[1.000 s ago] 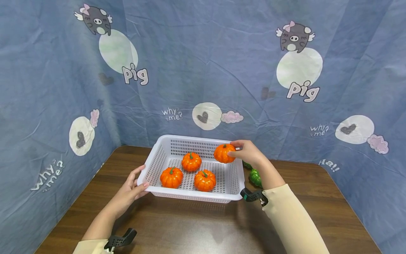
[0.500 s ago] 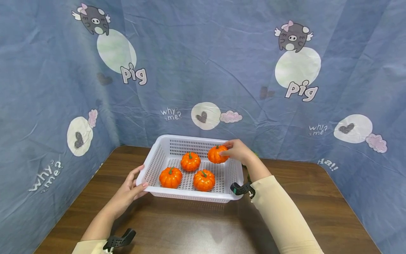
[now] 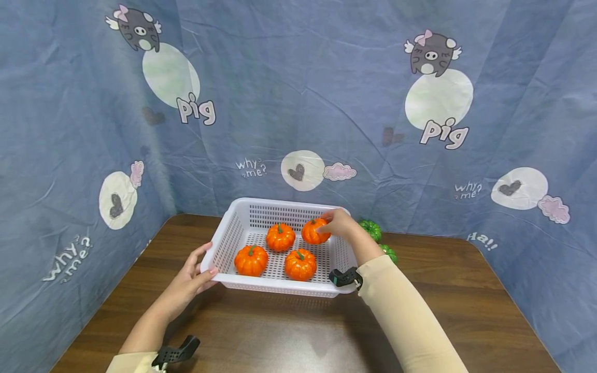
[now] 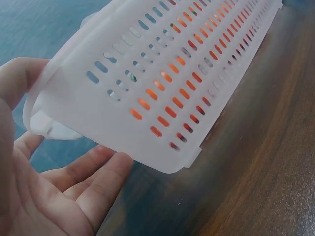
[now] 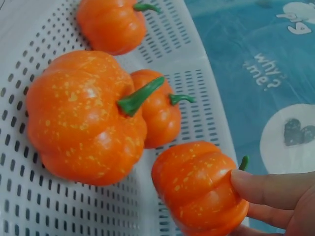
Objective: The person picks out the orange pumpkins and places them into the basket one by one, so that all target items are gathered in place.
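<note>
A white perforated plastic basket (image 3: 280,286) holds several orange pumpkins with green stems. My right hand (image 3: 339,224) reaches over its right side and grips one pumpkin (image 3: 313,231) between thumb and fingers, in the back right part. In the right wrist view that pumpkin (image 5: 199,189) is pinched at its side, the thumb in front. The others lie in the basket: a pumpkin (image 3: 280,238) at the back, one (image 3: 251,260) at front left, another (image 3: 300,264) at front centre. At the left front corner my left hand (image 3: 191,272) holds the rim, its thumb on the near edge, fingers along the side (image 4: 74,187).
Two green pumpkin-like pieces (image 3: 370,229) lie on the table just right of the basket, partly hidden by the right forearm. The brown wooden table (image 3: 261,336) reaches back to a blue printed curtain (image 3: 298,103), which also hangs at both sides.
My right hand has carried its pumpkin leftward and lower into the basket's back right part. More of the green pieces shows now. My left hand keeps its hold on the rim.
</note>
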Demonstrator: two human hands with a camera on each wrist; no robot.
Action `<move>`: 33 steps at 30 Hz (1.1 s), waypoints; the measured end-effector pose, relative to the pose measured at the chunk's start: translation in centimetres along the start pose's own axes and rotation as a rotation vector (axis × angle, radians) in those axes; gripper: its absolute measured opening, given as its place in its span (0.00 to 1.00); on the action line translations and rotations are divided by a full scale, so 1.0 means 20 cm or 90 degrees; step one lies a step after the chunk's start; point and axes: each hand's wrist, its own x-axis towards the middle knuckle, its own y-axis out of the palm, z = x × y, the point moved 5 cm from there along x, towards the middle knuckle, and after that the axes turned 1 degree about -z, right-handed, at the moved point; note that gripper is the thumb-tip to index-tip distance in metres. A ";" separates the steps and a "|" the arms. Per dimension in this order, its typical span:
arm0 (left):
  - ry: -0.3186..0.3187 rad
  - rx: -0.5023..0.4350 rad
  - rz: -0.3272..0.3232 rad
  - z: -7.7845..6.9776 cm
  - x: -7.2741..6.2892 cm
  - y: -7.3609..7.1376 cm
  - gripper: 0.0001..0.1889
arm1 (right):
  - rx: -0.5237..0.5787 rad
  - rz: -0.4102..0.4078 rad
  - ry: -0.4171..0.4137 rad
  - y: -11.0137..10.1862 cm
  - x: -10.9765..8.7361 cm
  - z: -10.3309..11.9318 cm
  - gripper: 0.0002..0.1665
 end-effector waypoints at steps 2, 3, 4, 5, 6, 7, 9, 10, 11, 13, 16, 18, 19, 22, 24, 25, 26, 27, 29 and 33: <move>-0.001 -0.002 0.001 0.00 0.00 0.00 0.39 | 0.003 0.000 0.004 0.02 0.01 -0.01 0.26; -0.001 -0.001 0.001 0.00 0.00 0.00 0.39 | 0.005 0.000 0.006 0.02 0.01 -0.01 0.26; -0.001 -0.002 0.001 0.00 0.00 0.00 0.39 | 0.009 -0.001 0.007 0.02 0.01 -0.01 0.26; -0.001 -0.002 0.001 0.00 0.00 0.00 0.39 | 0.007 -0.003 0.008 0.03 0.01 -0.01 0.26; -0.001 -0.001 0.001 0.00 0.00 0.00 0.39 | 0.004 -0.003 0.007 0.03 0.01 -0.01 0.26; -0.001 0.001 0.002 0.00 0.00 0.00 0.39 | 0.000 -0.003 0.005 0.03 0.01 -0.01 0.26; 0.000 0.002 0.002 0.00 0.00 0.00 0.39 | -0.002 0.000 0.004 0.04 0.01 -0.02 0.26; 0.001 0.001 0.003 0.00 0.00 0.00 0.39 | 0.005 0.001 -0.009 0.05 0.04 -0.04 0.25; 0.003 0.000 0.004 0.00 0.00 0.00 0.39 | 0.009 0.005 -0.008 0.06 0.05 -0.04 0.25; 0.004 -0.004 0.006 0.00 0.00 0.00 0.39 | 0.020 0.014 -0.001 0.07 0.07 -0.06 0.25; 0.002 -0.006 0.006 0.00 0.00 0.00 0.39 | 0.033 0.023 0.010 0.09 0.08 -0.06 0.26; -0.001 -0.005 0.004 0.00 0.00 0.00 0.39 | 0.024 0.027 0.026 0.09 0.06 -0.05 0.27; -0.002 -0.003 0.004 0.00 0.00 0.00 0.39 | 0.019 0.029 0.024 0.09 0.05 -0.05 0.26; -0.004 -0.002 0.004 0.00 0.00 0.00 0.39 | 0.008 0.040 0.019 0.10 0.05 -0.04 0.25; -0.003 -0.004 0.005 0.00 0.00 0.00 0.39 | 0.007 0.049 0.016 0.11 0.05 -0.05 0.24; -0.003 -0.005 0.005 -0.01 0.00 0.00 0.39 | 0.007 0.053 0.016 0.11 0.05 -0.05 0.24; -0.003 -0.005 0.006 -0.01 0.00 0.00 0.39 | 0.009 0.056 0.018 0.11 0.06 -0.05 0.24; -0.003 -0.006 0.006 -0.01 0.00 0.00 0.39 | 0.014 0.059 0.020 0.12 0.06 -0.05 0.24; -0.002 -0.006 0.006 -0.01 -0.01 0.00 0.39 | 0.018 0.063 0.023 0.12 0.06 -0.05 0.24; 0.002 -0.008 0.007 -0.01 -0.01 0.00 0.39 | 0.022 0.064 0.028 0.12 0.07 -0.06 0.26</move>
